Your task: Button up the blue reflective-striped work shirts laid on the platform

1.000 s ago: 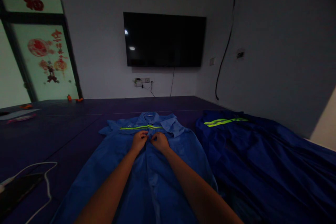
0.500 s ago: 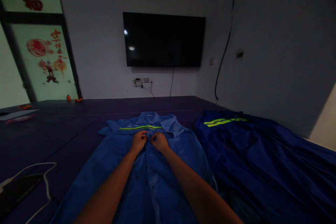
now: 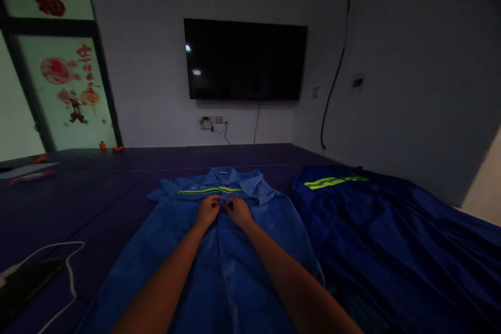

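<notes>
A blue work shirt [image 3: 168,250] with a yellow-green reflective stripe across the chest lies front side up before me, its collar pointing away. My left hand [image 3: 209,210] pinches the left edge of the front opening just below the stripe. Close beside it, my right hand [image 3: 238,211] is closed on the other edge of the placket, thumb and forefinger together. The fingertips of both hands almost meet at the middle of the shirt. Whether a button lies between them is too small and dark to tell.
A darker blue garment [image 3: 376,229] with a reflective stripe lies to the right. At lower left are a dark phone-like slab [image 3: 31,287] and a white cable [image 3: 70,271]. Small orange objects [image 3: 117,150] stand farther back on the purple surface [image 3: 117,188]. A television [image 3: 246,60] hangs on the wall.
Both hands stay at the same spot on the placket, with barely any finger movement. The view has shifted very slightly.
</notes>
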Tool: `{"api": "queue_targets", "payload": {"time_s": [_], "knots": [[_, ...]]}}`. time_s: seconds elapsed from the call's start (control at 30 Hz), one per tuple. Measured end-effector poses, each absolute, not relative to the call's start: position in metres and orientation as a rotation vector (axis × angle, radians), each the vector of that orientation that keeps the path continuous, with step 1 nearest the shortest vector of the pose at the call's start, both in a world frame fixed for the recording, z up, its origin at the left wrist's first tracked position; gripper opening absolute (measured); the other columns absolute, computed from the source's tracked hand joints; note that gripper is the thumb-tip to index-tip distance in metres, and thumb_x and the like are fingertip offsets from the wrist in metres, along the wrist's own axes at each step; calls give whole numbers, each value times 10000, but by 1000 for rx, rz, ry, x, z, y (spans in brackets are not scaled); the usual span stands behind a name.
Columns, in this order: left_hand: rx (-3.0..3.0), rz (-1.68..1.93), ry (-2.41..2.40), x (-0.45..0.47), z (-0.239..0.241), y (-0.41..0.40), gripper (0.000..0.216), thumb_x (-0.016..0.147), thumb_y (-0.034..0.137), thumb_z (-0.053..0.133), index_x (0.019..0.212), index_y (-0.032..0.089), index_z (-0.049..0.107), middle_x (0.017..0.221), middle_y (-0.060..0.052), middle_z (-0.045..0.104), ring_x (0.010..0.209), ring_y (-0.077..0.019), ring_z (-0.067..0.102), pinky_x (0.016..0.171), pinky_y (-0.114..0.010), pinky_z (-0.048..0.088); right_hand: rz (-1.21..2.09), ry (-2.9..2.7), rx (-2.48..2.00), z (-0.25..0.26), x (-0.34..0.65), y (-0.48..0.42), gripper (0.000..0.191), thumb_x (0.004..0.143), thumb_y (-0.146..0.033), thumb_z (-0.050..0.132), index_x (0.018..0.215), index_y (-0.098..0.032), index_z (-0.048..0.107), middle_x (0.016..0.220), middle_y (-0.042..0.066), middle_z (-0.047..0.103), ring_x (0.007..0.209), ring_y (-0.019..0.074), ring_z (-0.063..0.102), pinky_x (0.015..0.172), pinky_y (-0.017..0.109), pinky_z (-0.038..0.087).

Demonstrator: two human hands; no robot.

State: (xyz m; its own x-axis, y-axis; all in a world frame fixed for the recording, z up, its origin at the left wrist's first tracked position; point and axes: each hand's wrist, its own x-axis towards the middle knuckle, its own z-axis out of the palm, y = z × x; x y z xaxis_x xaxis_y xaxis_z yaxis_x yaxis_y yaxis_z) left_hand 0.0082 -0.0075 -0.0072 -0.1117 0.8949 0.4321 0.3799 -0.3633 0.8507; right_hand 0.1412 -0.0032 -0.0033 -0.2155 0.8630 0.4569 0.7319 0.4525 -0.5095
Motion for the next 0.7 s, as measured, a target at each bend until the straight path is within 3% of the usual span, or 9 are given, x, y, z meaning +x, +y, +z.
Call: {"api": "queue_targets", "payload": {"time_s": [0.33,0.7], "knots": [[1692,1521,1456,7,-9,-3,230,652,211,594,855,128,663,633,-30,656,618,-160,602,587,-240,430,197,-2033,-1363,1,140,-8,100,769,-149,533,815,-170,620,895,63,654,879,175,583,761,237,384],[1611,1521,1355,6,-11,-1,278,618,216,607,872,118,659,493,25,579,466,-115,519,471,-204,354,180,-2054,-1361,5,140,-13,106,781,-146,515,828,-170,606,904,69,649,882,176,584,753,238,386]]}}
